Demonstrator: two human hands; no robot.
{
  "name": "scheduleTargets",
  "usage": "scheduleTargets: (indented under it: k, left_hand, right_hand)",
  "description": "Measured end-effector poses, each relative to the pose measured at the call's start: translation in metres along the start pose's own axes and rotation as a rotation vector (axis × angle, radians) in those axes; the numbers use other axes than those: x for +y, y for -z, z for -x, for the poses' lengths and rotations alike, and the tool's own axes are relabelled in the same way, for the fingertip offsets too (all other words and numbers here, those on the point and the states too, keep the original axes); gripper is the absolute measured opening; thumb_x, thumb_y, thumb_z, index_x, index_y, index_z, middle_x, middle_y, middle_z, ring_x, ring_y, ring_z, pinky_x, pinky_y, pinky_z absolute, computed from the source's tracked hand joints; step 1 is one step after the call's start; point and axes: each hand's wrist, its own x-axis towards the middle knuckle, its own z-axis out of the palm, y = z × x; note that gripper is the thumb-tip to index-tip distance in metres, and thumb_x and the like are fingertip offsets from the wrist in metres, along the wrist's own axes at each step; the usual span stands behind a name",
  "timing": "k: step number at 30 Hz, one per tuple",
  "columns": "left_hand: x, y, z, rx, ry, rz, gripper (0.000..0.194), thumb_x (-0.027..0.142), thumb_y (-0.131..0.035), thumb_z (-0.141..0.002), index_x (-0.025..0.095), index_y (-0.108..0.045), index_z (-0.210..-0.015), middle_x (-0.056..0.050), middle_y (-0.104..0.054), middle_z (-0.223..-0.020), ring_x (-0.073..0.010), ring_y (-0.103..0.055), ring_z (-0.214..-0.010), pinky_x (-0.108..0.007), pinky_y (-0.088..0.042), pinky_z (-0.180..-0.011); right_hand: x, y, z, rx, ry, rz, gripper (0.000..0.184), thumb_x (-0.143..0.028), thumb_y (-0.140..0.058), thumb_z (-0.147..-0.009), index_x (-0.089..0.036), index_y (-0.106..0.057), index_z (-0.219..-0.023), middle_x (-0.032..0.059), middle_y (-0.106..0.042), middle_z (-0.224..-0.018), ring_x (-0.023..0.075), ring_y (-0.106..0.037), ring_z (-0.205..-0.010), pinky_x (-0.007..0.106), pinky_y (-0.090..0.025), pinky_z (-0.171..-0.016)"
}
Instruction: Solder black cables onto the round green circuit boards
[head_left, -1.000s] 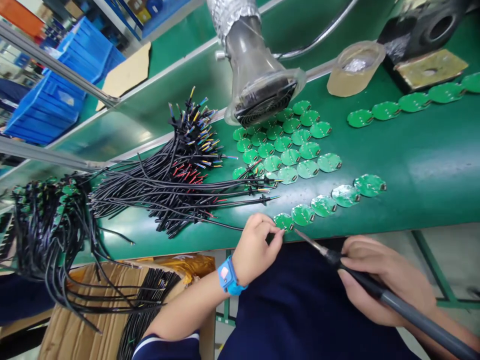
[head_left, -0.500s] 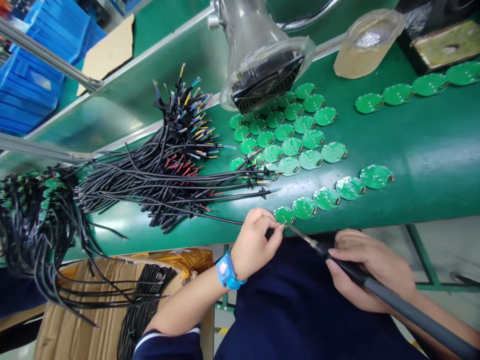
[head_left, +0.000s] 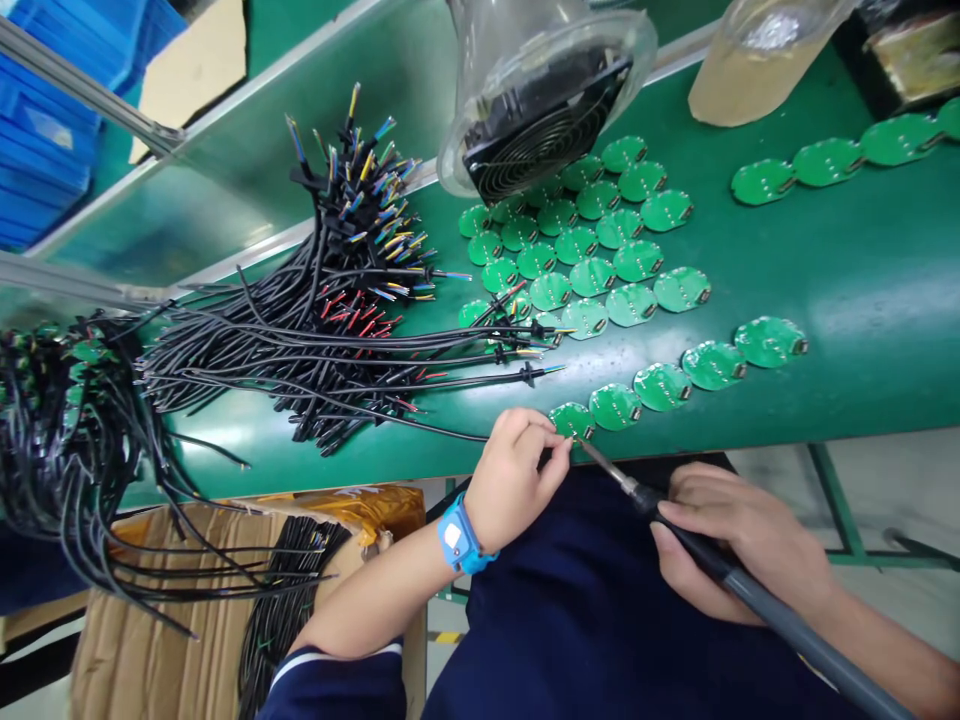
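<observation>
My right hand (head_left: 739, 540) is wrapped round the dark handle of a soldering iron (head_left: 701, 545). The iron's tip touches or nearly touches the lower edge of the nearest round green circuit board (head_left: 571, 420), at the left end of a row. Beside that board my left hand (head_left: 519, 470), with a blue watch (head_left: 459, 535) on its wrist, pinches the end of a black cable (head_left: 450, 432). The wire ends are mostly hidden by the fingers. More boards (head_left: 661, 386) continue the row up to the right.
A pile of black cables (head_left: 247, 350) with bared coloured wires lies left. Behind stand rows of boards (head_left: 592, 277) under a fume extractor hood (head_left: 555, 110). At the back right are a cut plastic cup (head_left: 765, 60) and another board row (head_left: 825, 162). A cardboard box (head_left: 165, 640) stands below the bench edge.
The iron's tip has moved left, from beside the nearest board to its lower edge by my left fingers. My left hand keeps its pinch. The camera view has shifted.
</observation>
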Motion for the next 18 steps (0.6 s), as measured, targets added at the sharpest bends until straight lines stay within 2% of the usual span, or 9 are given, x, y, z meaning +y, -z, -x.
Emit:
scheduleTargets:
  k: [8,18]
  left_hand:
    - [0.001,0.001,0.0,-0.004,0.025,0.014,0.006,0.02,-0.054,-0.084,0.015,-0.056,-0.08,-0.008,-0.054,-0.091,-0.0162,-0.053,-0.086,-0.033,-0.049,-0.079]
    - [0.003,-0.001,0.0,0.009,0.046,0.029,0.005,0.017,-0.054,-0.083,0.015,-0.057,-0.08,-0.01,-0.054,-0.098,-0.0183,-0.053,-0.096,-0.035,-0.047,-0.086]
  right_hand:
    - [-0.003,0.007,0.002,0.062,-0.029,0.009,0.012,-0.01,-0.051,-0.075,-0.022,-0.049,-0.075,-0.0042,-0.049,-0.051,0.0103,-0.047,-0.046,0.03,-0.051,-0.057]
    - [-0.006,-0.001,-0.006,-0.012,-0.027,0.087,0.015,-0.013,-0.05,-0.076,-0.022,-0.045,-0.066,-0.0048,-0.043,-0.048,0.0098,-0.046,-0.045,0.028,-0.049,-0.051]
